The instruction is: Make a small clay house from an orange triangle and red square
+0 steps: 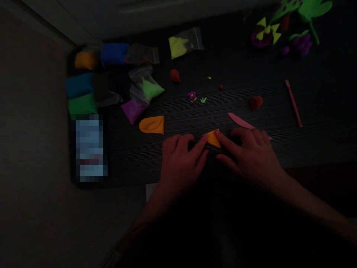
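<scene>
A small flat piece of orange modelling clay with pointed corners lies on the dark table between my hands. My left hand touches its left edge with the index fingertip; the thumb is apart below and the other fingers are bent. From the other side, the index fingertip of my right hand presses on its top, with the thumb apart from it. Partly under my right fingers lies a pink clay knife. A larger orange clay piece, rounded at its left end, lies left of my left hand.
Bags of clay, including a light green one and a yellow one, lie left and behind. A phone is at the left edge. Brownish-red lumps, a tiny purple flower, a pink stick tool and purple clay grapes lie beyond my hands.
</scene>
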The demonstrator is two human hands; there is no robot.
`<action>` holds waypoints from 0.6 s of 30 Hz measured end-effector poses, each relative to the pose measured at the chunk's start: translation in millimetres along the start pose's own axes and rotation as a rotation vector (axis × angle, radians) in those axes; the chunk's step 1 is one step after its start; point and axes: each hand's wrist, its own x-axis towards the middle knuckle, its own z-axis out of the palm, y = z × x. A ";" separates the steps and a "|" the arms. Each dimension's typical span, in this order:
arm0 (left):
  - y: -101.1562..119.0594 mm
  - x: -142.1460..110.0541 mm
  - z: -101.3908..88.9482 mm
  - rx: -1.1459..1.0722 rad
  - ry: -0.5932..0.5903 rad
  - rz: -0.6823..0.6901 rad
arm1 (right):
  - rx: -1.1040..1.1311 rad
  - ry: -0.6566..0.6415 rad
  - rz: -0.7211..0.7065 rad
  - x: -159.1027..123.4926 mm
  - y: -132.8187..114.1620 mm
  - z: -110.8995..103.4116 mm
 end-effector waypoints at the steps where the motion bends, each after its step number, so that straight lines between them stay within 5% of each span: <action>1: -0.4 0.0 0.4 -0.012 0.014 -0.002 | 0.001 0.001 0.001 -0.2 0.0 0.2; 18: -5.5 6.4 2.5 -0.121 0.125 -0.021 | 0.005 -0.001 0.000 -1.0 1.0 1.4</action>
